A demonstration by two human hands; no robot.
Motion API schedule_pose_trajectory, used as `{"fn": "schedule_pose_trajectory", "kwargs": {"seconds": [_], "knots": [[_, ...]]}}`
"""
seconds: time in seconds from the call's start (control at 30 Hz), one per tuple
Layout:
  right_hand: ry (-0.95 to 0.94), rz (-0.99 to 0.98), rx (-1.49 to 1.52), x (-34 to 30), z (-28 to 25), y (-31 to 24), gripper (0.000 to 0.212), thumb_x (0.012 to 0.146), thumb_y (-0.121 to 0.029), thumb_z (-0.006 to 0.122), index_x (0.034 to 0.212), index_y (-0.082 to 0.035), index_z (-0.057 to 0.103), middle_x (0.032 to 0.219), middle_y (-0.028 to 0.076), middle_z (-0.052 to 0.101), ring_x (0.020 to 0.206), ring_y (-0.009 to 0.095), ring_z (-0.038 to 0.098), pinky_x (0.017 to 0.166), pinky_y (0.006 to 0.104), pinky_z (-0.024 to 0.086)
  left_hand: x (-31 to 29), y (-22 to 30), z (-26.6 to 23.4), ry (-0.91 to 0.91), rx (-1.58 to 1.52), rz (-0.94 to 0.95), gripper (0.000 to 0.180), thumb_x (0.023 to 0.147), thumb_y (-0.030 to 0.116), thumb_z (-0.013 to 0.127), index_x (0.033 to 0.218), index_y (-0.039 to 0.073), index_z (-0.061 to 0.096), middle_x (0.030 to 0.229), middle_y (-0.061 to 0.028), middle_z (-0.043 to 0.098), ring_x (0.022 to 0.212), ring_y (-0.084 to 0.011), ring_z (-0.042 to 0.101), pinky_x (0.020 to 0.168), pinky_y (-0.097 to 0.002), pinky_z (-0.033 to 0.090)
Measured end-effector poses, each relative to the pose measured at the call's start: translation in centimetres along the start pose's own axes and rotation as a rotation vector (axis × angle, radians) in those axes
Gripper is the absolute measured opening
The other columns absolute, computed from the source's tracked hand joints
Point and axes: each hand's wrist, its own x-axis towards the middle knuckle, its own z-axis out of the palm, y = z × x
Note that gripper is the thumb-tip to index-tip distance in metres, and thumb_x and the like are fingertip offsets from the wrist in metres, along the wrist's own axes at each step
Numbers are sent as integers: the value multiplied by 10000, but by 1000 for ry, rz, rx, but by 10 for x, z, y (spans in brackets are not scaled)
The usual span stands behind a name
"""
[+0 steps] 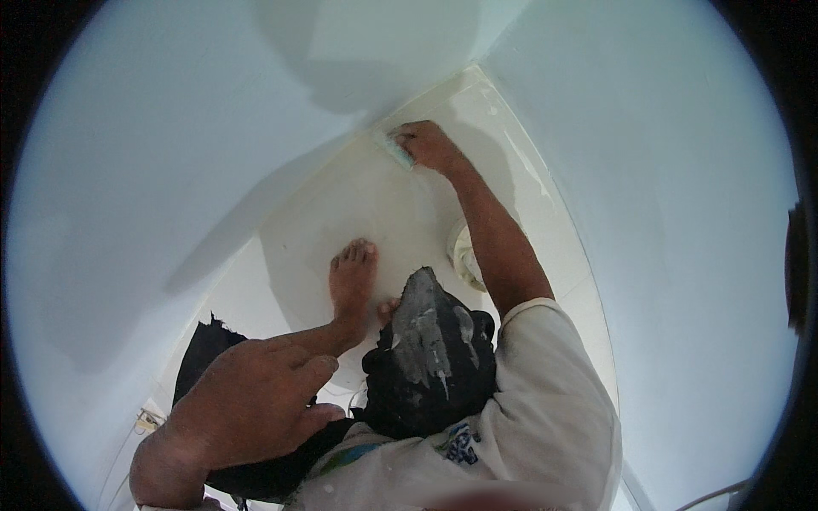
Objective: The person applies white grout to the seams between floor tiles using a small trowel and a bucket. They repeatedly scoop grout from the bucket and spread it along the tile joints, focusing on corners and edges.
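Observation:
My right hand (429, 146) reaches far ahead to the floor. Its fingers press on a pale blue-green pad (396, 152), which looks like a sponge or folded cloth. The pad lies on the cream tiled floor (341, 200), close to where the floor meets the left wall (170, 170). Back near my left knee is my left hand (268, 396), with its thumb and a finger apart and nothing seen in it. Some of its fingers are hidden.
A white round tub (463, 255) stands on the floor, partly behind my right forearm. My bare foot (351, 277) is planted left of it. Dark shorts with grey smears (426, 341) cover my knee. The right wall (656, 187) meets the left one in the far corner.

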Motion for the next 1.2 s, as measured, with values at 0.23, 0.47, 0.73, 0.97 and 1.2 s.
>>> {"fn": "schedule_pose_trajectory", "kwargs": {"seconds": [0.23,0.47,0.73,0.97,1.2], "knots": [[680,237,329,42,-62,147,205,932,-172,723,1080,-30,725,1086,79,744,953,240,706,895,360,577,7,3,-8,-63,-64,-114,459,925,315,750,1314,93,651,1153,-137,752,1034,-320,734,994,-467,563],[380,68,-890,42,-70,128,221,1010,-180,670,1104,15,713,1135,69,728,923,205,709,709,363,618,8,2,-7,-37,-71,-65,469,928,334,752,1311,85,648,1165,-158,747,1048,-341,733,981,-469,572],[626,222,428,41,28,59,318,982,-251,664,1177,-6,727,1208,133,736,1013,343,721,932,409,569,8,7,-1,40,-40,7,559,936,311,724,1419,78,567,1201,-175,730,1054,-358,726,1005,-488,555],[734,390,614,56,122,15,319,1049,-139,553,1269,63,666,1090,162,711,875,266,686,741,372,585,9,2,4,35,-18,15,539,964,313,662,1437,82,547,1215,-167,725,1064,-369,711,1026,-499,530],[328,421,1140,20,151,-37,235,1031,-142,608,1172,39,661,988,99,707,980,190,701,729,329,632,6,4,10,37,18,-14,570,971,323,663,1478,102,524,1296,-156,702,1133,-362,696,1062,-489,520]]}}
